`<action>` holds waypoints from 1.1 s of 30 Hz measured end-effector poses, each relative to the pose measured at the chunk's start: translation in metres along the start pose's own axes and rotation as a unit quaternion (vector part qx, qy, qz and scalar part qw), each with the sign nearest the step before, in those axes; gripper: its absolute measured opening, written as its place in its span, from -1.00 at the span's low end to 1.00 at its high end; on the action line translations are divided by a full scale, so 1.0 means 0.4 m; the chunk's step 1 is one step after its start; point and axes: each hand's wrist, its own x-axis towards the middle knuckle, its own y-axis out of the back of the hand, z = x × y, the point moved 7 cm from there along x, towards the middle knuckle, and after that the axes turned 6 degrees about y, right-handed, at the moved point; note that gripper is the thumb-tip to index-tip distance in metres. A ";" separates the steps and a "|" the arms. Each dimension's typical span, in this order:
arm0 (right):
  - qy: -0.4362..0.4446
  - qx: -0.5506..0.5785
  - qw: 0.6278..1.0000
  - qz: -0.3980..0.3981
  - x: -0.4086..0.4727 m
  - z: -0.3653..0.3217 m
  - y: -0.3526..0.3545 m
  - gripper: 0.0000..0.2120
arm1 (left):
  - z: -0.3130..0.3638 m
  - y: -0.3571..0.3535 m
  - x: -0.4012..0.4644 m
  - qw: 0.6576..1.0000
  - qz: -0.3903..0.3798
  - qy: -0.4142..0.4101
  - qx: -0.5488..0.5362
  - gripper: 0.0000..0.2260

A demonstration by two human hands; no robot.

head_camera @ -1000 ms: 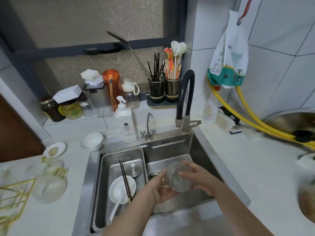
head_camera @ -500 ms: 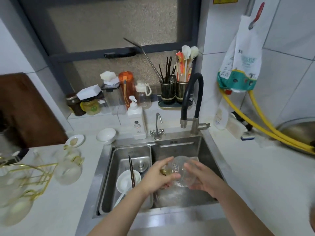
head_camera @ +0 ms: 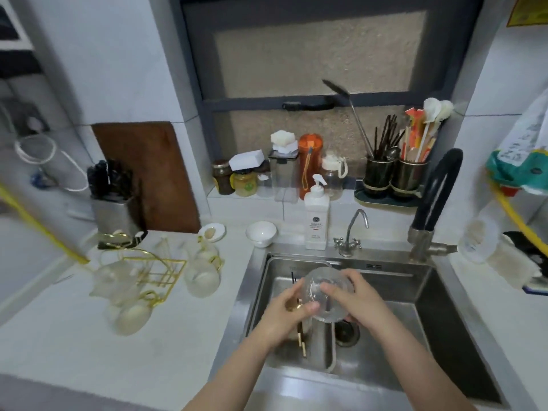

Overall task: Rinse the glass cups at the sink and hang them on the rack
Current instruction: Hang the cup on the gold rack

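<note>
1. Glass, clear and ribbed: in the head view one glass cup (head_camera: 326, 293) is held over the steel sink (head_camera: 427, 295), the left hand (head_camera: 289, 311) pinching its gold handle, the right hand (head_camera: 354, 299) curled round its far side.
2. Wet glass may slip from the grip and strike the sink or the chopsticks (head_camera: 302, 341) below, chipping it.
3. Carrying it to the gold rack (head_camera: 154, 272) near the worktop's left edge, it could knock the crowded cups there.
4. Dish soap bottle (head_camera: 316, 219) has a label, too small to read.
</note>
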 end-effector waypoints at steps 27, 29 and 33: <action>0.151 0.053 0.967 -0.200 -0.042 -0.498 -1.230 -0.54 | -0.293 1.183 -0.507 0.917 0.386 0.014 -0.099 -0.57; 0.138 0.064 0.968 -0.201 -0.002 -0.504 -1.262 -0.55 | -0.298 1.232 -0.489 0.909 0.406 0.014 -0.088 -0.55; 0.140 0.075 0.964 -0.212 0.079 -0.536 -1.321 -0.60 | -0.287 1.322 -0.435 0.898 0.429 0.020 -0.099 -0.56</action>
